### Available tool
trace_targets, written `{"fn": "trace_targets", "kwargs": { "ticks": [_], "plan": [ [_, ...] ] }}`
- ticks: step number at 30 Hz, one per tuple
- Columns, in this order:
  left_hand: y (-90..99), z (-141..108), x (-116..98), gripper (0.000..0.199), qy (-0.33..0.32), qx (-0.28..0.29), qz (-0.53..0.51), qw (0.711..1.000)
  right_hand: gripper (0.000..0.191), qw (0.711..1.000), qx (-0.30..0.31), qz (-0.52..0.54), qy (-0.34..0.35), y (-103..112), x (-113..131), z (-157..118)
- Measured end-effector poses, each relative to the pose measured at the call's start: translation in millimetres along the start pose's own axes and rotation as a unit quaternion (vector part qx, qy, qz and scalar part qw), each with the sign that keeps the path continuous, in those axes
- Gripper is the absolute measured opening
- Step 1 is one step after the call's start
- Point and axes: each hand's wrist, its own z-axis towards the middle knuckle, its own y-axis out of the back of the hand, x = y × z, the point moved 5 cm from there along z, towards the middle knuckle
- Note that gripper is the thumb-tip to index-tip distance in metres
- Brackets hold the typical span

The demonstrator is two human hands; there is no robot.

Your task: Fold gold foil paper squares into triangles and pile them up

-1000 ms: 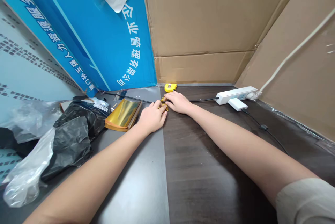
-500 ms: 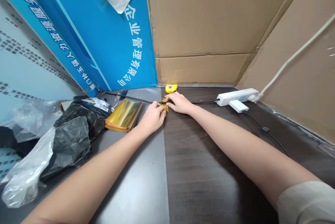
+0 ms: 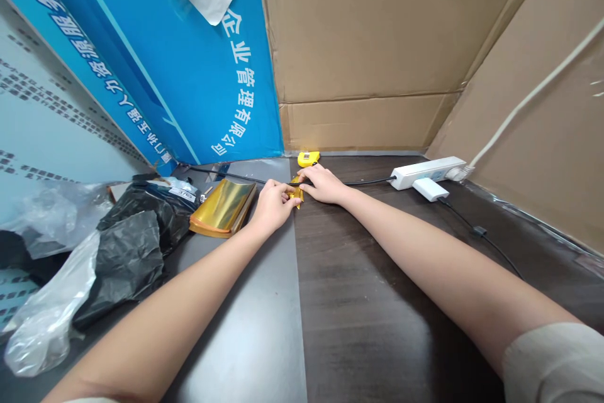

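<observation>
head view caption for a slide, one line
Head view: the left hand and right hand meet at a small gold foil piece on a dark desk, beside a stack of gold foil

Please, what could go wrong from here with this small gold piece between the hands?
The small gold piece looks thin and is pinched between the left hand and the right hand, so it could crease or tear. The black cable runs close by the hands and could snag, tugging the power strip. The gold stack lies near the left hand and could get knocked.
</observation>
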Motion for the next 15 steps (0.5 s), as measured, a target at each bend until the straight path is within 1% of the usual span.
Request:
{"fn": "trace_targets", "kwargs": {
  "ticks": [7, 12, 15],
  "plan": [
    [-0.8, 7.4, 3.0, 0.015, 0.000, -0.013, -0.009, 1.000, 0.013, 1.000, -0.010, -0.016, -0.011, -2.0, 2.2, 3.1],
    [-2.2, 8.8, 3.5, 0.021, -0.030, -0.020, -0.010, 0.999, 0.012, 0.999, -0.016, -0.027, -0.017, -1.7, 3.9, 1.2],
    [-2.6, 7.8, 3.4, 0.015, -0.053, -0.004, -0.020, 0.998, 0.012, 0.999, -0.013, -0.031, -0.017, -0.9, 4.6, 0.1]
  ]
}}
